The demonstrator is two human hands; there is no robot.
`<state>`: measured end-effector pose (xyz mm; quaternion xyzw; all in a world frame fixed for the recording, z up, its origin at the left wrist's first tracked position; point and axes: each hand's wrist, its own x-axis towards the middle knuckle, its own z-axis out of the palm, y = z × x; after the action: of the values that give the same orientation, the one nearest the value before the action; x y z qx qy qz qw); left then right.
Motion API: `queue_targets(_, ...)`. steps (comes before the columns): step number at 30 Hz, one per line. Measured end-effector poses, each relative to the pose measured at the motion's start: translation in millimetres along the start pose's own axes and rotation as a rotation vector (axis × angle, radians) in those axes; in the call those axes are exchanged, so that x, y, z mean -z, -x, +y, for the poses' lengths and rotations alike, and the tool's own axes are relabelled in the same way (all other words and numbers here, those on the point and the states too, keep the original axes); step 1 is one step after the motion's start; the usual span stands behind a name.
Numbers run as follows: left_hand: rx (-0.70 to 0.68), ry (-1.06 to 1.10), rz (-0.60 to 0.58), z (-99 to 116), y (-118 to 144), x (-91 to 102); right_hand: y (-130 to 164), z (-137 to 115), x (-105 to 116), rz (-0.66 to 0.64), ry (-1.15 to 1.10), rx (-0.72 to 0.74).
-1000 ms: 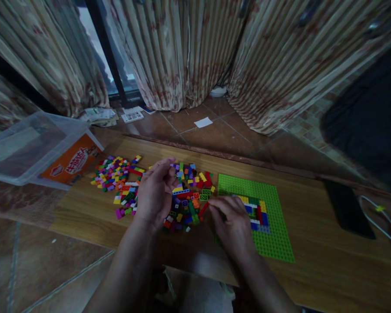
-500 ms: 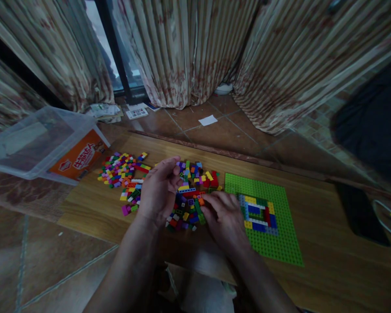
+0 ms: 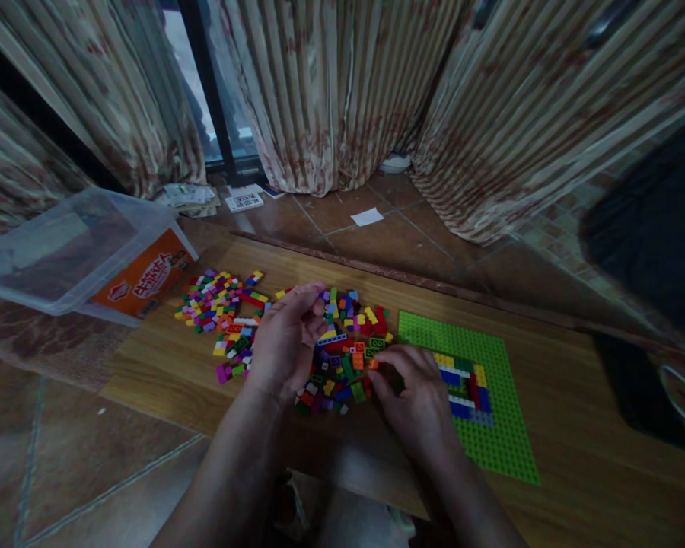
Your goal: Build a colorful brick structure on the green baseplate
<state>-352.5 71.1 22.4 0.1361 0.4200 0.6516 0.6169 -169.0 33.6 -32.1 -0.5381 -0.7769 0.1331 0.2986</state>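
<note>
My right hand (image 3: 414,392) pinches a small orange brick (image 3: 372,364) between thumb and forefinger, at the right edge of the loose toy bricks (image 3: 331,365). My left hand (image 3: 285,342) hovers over the middle of the pile, palm turned inward. Its fingers are loosely curled and apart, and I see nothing held in it. Beside my right hand lies a green baseplate (image 3: 496,457). On it stands a low rectangular brick structure (image 3: 482,388) in blue, yellow, white, red and grey, its left side hidden behind my right hand.
A clear plastic bin (image 3: 85,251) with an orange label stands at the left end of the wooden table (image 3: 165,373). Near it lies a heap of small bricks (image 3: 211,301). A dark phone-like slab (image 3: 642,392) and a white cable (image 3: 682,396) are at the right.
My right hand has drawn slightly right and toward me, lifting an orange brick from the pile edge, and now covers the structure's left side. My left hand stays about where it was.
</note>
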Motion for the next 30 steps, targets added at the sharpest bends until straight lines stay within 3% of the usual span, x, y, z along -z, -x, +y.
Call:
queue_targets(6,0.003,-0.012,0.005,-1.2,-0.8,2.0,-7.6,-1.8,-7.6,0.026,0.021,0.015)
queue_targets(15,0.021,-0.004,0.008,1.2,0.0,3.1,-23.0,-5.2,-17.3,-0.042,0.075,0.009)
queue_targets(30,0.031,0.006,0.029,3.1,1.9,2.5,-19.3,-8.8,-16.1,-0.098,0.095,-0.007)
